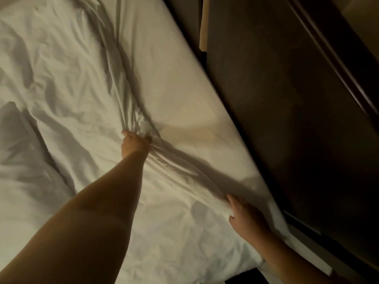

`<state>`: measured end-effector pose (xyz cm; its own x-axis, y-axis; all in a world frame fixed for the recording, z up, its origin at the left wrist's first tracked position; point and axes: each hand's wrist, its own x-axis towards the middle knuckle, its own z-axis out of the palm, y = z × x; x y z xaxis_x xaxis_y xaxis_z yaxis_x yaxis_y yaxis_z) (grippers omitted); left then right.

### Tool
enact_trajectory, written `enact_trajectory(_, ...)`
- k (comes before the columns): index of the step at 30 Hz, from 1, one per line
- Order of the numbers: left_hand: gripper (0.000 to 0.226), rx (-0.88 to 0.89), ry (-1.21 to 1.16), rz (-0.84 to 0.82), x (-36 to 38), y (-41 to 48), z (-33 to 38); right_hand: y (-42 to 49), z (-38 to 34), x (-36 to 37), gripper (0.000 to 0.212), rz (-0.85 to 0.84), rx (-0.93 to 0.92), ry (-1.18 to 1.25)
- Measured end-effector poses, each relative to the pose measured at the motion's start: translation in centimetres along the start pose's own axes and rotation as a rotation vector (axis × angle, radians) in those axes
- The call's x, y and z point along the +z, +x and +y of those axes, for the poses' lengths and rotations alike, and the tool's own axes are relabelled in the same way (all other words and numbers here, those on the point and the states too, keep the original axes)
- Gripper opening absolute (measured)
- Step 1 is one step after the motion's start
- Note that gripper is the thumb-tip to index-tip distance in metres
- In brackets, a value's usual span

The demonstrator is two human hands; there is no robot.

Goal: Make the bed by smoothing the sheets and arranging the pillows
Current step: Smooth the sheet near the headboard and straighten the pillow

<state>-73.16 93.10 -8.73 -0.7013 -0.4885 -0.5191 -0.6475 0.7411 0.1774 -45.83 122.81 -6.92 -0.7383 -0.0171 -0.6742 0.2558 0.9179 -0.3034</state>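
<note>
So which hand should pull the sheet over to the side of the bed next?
Probably the right hand: it holds a fold of the sheet right at the bed edge. The left hand is stretched far out, gripping a bunch mid-bed.

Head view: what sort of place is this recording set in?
Most likely a bedroom, dimly lit. A rumpled white sheet covers a bed, the left hand grips a bunch of it, and a dark wooden panel runs alongside the bed.
</note>
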Motion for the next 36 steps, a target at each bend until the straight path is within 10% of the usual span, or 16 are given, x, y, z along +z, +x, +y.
enact_trajectory(5, 0.04, -0.098, -0.307, -0.177, -1.5, 2.7, 0.8, -0.8, 1.2, -0.4, 0.004, 0.133, 0.125, -0.14)
enact_trajectory(16, 0.009, 0.379, -0.917, -0.626, -2.9, -6.0, 22.9, -3.0, 6.8, -1.4, 0.03, 0.35, 0.625, 0.244)
enact_trajectory(22, 0.025, 0.337, -0.942, -0.816, -0.3, -6.9, 22.7, -1.5, 7.7, 0.5, 0.031, 0.401, 0.77, 0.437)
enact_trajectory(29, 0.04, 0.611, -0.374, -0.47, 3.5, -7.8, 17.0, -2.5, 8.6, 0.4, 0.049, 0.259, 0.669, 0.91)
enact_trajectory(36, 0.07, 0.857, 0.215, -0.294, 9.6, -14.0, 7.8, -4.3, 10.2, 1.1, 0.058, 0.044, 0.604, 0.569)
